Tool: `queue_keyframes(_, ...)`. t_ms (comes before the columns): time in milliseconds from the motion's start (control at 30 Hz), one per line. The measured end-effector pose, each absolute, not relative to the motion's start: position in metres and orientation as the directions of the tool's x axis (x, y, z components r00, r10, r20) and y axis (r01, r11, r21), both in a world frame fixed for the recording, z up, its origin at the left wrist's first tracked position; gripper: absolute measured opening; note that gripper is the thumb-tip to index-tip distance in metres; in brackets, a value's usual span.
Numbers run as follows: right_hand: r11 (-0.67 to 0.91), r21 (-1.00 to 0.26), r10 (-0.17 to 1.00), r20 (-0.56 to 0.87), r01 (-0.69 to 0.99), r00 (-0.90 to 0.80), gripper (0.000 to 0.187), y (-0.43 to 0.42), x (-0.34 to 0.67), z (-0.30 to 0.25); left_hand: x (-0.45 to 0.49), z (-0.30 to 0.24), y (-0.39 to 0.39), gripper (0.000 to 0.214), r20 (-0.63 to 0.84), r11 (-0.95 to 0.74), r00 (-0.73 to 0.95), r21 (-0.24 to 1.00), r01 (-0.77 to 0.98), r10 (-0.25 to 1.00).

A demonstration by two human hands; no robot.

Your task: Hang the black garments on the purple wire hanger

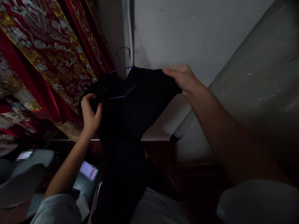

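Observation:
A black short-sleeved garment [140,96] hangs spread out in front of me on a purple hanger [116,97], and its lower part drops down over my lap. Its folds are hard to make out in the dim light. My right hand [183,77] pinches the end of the right sleeve and stretches it outward. At the opposite shoulder, my left hand [90,113] curls its fingers round the cloth, with the thumb a little apart from them. Bits of the purple hanger show at the neck opening.
Red cloth with gold and silver embroidery [67,62] hangs on the left. Behind the garment stands a pale wall [187,34]. A large translucent plastic-like cover [254,93] slopes down at right. At lower left are a lit phone [88,170] and another person's legs [25,177].

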State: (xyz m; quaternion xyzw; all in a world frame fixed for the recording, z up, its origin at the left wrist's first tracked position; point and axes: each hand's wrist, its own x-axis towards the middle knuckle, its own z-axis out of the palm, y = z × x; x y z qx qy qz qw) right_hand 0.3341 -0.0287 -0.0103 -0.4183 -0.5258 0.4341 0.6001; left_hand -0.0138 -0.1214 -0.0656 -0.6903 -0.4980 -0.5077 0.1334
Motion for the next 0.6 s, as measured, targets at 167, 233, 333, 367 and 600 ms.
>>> queue_keyframes(167, 0.381, -0.924, 0.921, 0.375, -0.04, 0.109, 0.019, -0.025, 0.34, -0.021, -0.005, -0.086, -0.121, 0.042, 0.796, -0.505, 0.09, 0.288, 0.814, 0.599)
queue_keyframes(233, 0.418, -0.908, 0.9, 0.414, -0.006, 0.137, 0.021, -0.023, 0.34, -0.018, 0.006, -0.086, -0.122, 0.048, 0.806, -0.54, 0.116, 0.274, 0.796, 0.58)
queue_keyframes(333, 0.496, -0.868, 0.847, 0.487, 0.017, 0.214, 0.024, -0.023, 0.343, -0.016, 0.024, -0.088, -0.121, 0.053, 0.807, -0.608, 0.187, 0.248, 0.754, 0.561)
queue_keyframes(367, 0.519, -0.855, 0.83, 0.506, 0.004, 0.235, 0.024, -0.025, 0.346, -0.017, 0.028, -0.091, -0.121, 0.053, 0.796, -0.63, 0.217, 0.246, 0.737, 0.565)
queue_keyframes(600, 0.451, -0.888, 0.872, 0.418, -0.091, 0.254, 0.036, -0.048, 0.379, -0.061, 0.045, -0.128, -0.127, 0.051, 0.648, -0.638, 0.294, 0.391, 0.663, 0.703)
